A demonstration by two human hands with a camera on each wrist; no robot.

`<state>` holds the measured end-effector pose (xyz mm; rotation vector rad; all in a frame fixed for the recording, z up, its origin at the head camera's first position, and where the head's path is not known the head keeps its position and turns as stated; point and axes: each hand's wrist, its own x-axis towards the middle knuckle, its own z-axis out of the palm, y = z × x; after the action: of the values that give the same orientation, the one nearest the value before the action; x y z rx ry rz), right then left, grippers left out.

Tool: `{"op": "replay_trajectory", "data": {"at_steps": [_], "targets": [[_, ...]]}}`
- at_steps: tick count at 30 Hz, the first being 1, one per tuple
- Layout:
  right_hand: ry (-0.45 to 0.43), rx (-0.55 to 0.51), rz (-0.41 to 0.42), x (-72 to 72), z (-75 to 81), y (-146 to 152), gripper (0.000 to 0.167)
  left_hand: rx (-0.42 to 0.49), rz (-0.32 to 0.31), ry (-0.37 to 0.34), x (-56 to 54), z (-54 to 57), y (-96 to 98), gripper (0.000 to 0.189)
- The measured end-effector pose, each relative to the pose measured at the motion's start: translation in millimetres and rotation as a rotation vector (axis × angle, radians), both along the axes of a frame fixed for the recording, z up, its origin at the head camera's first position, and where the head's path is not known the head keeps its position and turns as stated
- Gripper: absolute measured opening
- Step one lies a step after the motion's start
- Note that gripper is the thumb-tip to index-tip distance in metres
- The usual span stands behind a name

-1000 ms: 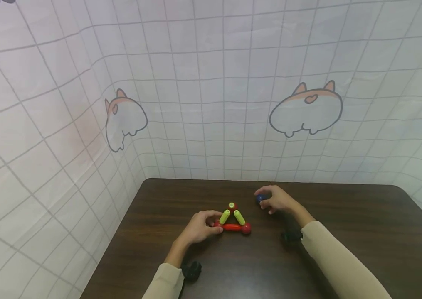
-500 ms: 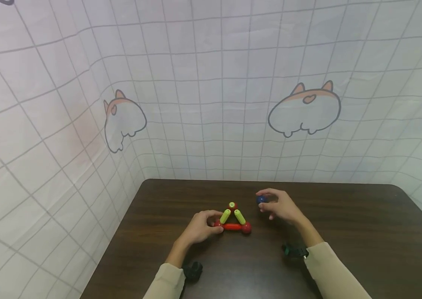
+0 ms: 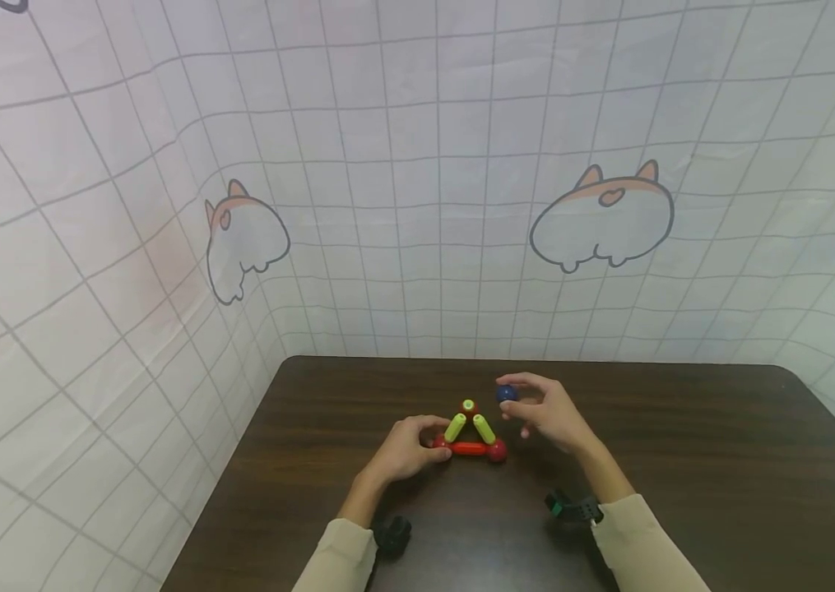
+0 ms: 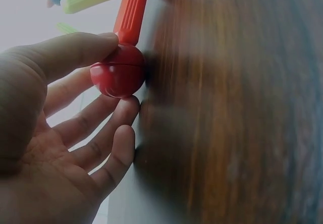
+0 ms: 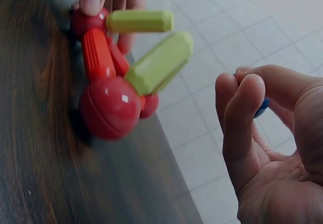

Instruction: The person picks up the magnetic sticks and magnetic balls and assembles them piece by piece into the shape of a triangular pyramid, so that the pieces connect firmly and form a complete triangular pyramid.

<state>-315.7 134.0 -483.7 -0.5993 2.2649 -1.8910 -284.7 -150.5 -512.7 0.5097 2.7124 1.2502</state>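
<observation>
A toy frame of red balls (image 3: 496, 450) and red rods (image 3: 470, 449) lies on the table as a triangle. From its balls rise yellow-green rods (image 5: 160, 62), tilted inward, their upper ends apart. My left hand (image 3: 401, 450) pinches the near-left red ball (image 4: 120, 75) between thumb and fingers, the other fingers loosely bent beneath it. To the right of the far corner, my right hand (image 3: 554, 418) holds a blue ball (image 3: 507, 394) by thumb and fingertips, apart from the frame. In the right wrist view those fingers hide most of the blue ball (image 5: 261, 108).
The dark wooden table (image 3: 684, 460) runs back to a white gridded cloth (image 3: 417, 247) with cartoon animal prints. Black wrist devices sit on both wrists, the left one (image 3: 392, 536) and the right one (image 3: 572, 506), low over the tabletop.
My left hand and the toy frame have shifted slightly right. The right hand has brought the blue ball left, closer to the frame's far corner, and its forearm has swung nearer to me.
</observation>
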Motion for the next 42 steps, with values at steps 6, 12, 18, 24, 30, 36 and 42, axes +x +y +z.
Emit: {"op": "replay_trajectory", "data": {"at_steps": [6, 12, 18, 24, 30, 36, 42], "targets": [[0.006, 0.002, 0.012, 5.9, 5.9, -7.6, 0.041, -0.007, -0.005, -0.003, -0.5, 0.5, 2.8, 0.043], [-0.015, 0.029, 0.017, 10.1, 8.9, -16.1, 0.041, -0.002, -0.002, -0.004, 0.6, 0.7, 3.2, 0.042], [-0.024, 0.044, 0.032, 14.8, 8.7, -24.0, 0.040, -0.004, 0.000, -0.008, 0.7, -0.2, 4.2, 0.042], [0.004, 0.045, 0.068, 19.6, 8.0, -31.1, 0.037, -0.005, -0.006, -0.002, 0.6, -1.2, 4.3, 0.042], [0.069, 0.088, 0.062, 19.9, 4.2, -35.0, 0.036, -0.005, -0.012, 0.013, 0.4, -0.9, 4.7, 0.042], [0.108, 0.133, 0.035, 17.3, -0.8, -37.0, 0.035, -0.006, -0.024, 0.015, 0.8, 0.5, 5.5, 0.042], [0.142, 0.143, 0.023, 17.6, -2.0, -39.3, 0.036, -0.001, -0.022, 0.016, 1.5, 1.1, 5.0, 0.042]]}}
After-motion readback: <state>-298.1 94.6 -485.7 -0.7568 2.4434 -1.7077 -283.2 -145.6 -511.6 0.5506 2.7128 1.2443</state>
